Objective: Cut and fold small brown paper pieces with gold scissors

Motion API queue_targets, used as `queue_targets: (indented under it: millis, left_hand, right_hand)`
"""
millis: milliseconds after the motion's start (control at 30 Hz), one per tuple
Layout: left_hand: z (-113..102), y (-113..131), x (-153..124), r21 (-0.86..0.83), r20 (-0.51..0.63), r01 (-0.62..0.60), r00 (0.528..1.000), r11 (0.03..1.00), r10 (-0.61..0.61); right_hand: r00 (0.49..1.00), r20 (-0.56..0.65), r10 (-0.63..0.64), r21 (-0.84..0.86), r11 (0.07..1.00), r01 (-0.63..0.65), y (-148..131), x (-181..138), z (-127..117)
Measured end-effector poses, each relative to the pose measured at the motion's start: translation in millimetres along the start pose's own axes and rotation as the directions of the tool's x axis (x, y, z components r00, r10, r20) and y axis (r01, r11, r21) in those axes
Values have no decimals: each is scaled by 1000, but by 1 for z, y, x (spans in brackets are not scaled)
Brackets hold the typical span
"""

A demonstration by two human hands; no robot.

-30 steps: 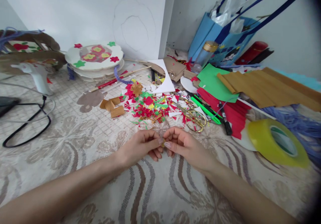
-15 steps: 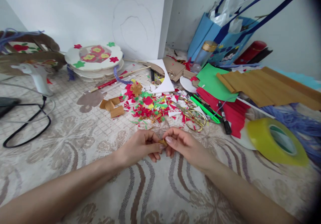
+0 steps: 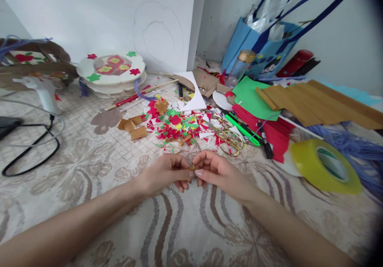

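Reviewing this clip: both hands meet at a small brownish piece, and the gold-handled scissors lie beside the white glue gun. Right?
Not quite: the head view shows the gold-handled scissors among the paper scraps, away from the white glue gun. The left hand and right hand do meet at the small brownish piece.

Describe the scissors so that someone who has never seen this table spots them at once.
Find the big heap of red, green, white and yellow paper scraps in the middle of the table. At its right-hand edge, just beyond the right hand, lie the scissors. Two shiny gold loop handles set them apart from the small, flat scraps around them.
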State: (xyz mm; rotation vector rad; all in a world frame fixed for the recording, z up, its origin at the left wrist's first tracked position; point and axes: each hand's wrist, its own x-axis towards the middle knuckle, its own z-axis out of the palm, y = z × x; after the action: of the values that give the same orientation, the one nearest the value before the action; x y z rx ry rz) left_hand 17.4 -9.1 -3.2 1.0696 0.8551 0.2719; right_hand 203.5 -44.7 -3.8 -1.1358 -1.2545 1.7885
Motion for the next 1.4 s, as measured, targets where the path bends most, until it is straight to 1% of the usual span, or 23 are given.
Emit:
queue_targets:
  millis: [200,333,433,600,767,867,1000,1100,1233,1400]
  left_hand:
    - [0,2,-1,24,17,-23,1000,999,22]
    - [4,1,-3,27,-52,-43,998,999,44]
    - [6,3,-3,6,-72,-27,997,1000,28]
    - [6,6,-3,8,-43,6,999,1000,-6]
    - [7,1,-1,23,-122,-27,992,999,30]
    - [6,0,0,-20,-143,-23,990,1000,20]
    - [4,2,0,-116,-97,3,995,993,-14]
    - [2,3,-1,-95,-58,-9,998,995,4]
    - [1,1,0,-81,-79,-2,997,997,-4]
    - [1,3,0,-69,-49,20,999,997,-23]
  right_hand:
    - [1000,-7,-4,19,1000,4,0,-1,0]
    - [1000,16,19,43,999,-20,0,-1,4]
    - [1000,15,21,57,998,-21,0,-1,6]
    - [1000,-16,-3,51,999,4,2,0,5]
    - [1000,-23,4,71,997,-2,3,0,6]
    - [999,-45,-4,90,996,8,5,1,6]
    - [994,-107,-16,123,992,29,8,2,4]
    - [991,-128,-25,117,992,41,8,2,4]
    - [995,-103,-7,68,998,14,6,1,5]
    - [995,-103,-18,0,1000,18,2,1,5]
